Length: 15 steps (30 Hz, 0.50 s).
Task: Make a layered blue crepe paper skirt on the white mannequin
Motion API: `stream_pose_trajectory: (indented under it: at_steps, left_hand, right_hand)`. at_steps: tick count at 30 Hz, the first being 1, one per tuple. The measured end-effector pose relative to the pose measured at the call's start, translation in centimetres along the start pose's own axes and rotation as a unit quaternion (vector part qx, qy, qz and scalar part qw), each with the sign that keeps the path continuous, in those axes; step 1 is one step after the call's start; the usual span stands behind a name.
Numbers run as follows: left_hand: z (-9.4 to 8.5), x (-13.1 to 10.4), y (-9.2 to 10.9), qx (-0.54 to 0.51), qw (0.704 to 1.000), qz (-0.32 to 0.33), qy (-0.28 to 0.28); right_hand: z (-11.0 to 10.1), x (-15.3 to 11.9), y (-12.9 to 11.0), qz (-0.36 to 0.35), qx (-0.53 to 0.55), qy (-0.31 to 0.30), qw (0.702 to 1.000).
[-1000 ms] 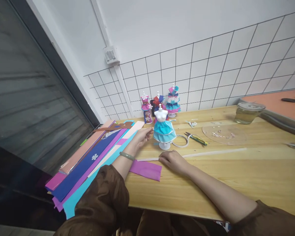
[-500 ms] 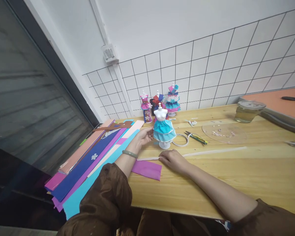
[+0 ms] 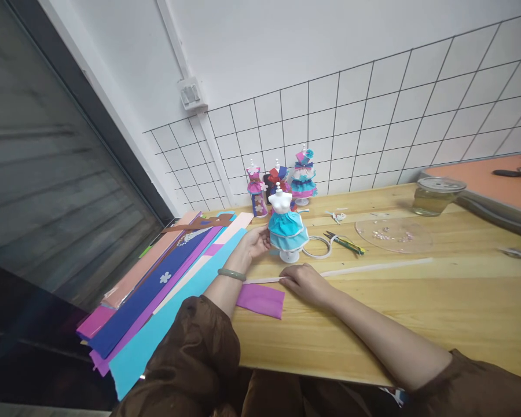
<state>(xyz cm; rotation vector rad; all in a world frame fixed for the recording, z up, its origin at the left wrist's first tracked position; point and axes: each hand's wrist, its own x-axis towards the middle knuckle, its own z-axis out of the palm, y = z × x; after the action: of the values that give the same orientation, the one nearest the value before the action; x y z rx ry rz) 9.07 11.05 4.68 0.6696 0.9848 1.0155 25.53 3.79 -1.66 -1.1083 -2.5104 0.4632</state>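
A small white dress form [image 3: 280, 201] stands upright on the table, wearing a two-tiered turquoise paper skirt [image 3: 286, 229] with pale edging. My left hand [image 3: 256, 242] is at the skirt's left side, its fingers curled against the hem; the fingertips are partly hidden. Nearer to me, my right hand [image 3: 304, 282] lies palm down with bent fingers pressed together on a long, narrow white strip [image 3: 373, 266]. That strip runs along the table to both sides of the hand. Just below it lies a short piece of purple crepe paper [image 3: 261, 301].
Folded coloured paper [image 3: 145, 301] is stacked at the left. Behind stand several dressed forms, including a tiered one [image 3: 304, 179]. Right of the skirt are a tape roll [image 3: 316, 248], snips [image 3: 346, 243], a clear plate with beads [image 3: 393, 236] and a lidded cup [image 3: 437, 197].
The view has shifted slightly. The dress form appears turned or tilted a little, with my left hand still at its skirt. My right hand stays on the white strip.
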Motion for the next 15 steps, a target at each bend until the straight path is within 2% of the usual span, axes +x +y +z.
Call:
stream_pose_trajectory:
  at_steps: [4, 11, 15]
  left_hand:
    - [-0.41, 0.16, 0.44, 0.003, 0.999, 0.038, 0.016]
    - [-0.51, -0.36, 0.60, 0.011, 0.997, 0.063, 0.033]
    - [-0.43, -0.53, 0.41, 0.022, 0.988, 0.132, 0.079]
  right_hand:
    - [0.14, 0.04, 0.10, 0.000, 0.003, 0.001, 1.000]
    - [-0.01, -0.02, 0.02, -0.002, 0.006, 0.002, 1.000]
    - [0.02, -0.06, 0.04, 0.000, 0.007, 0.003, 1.000]
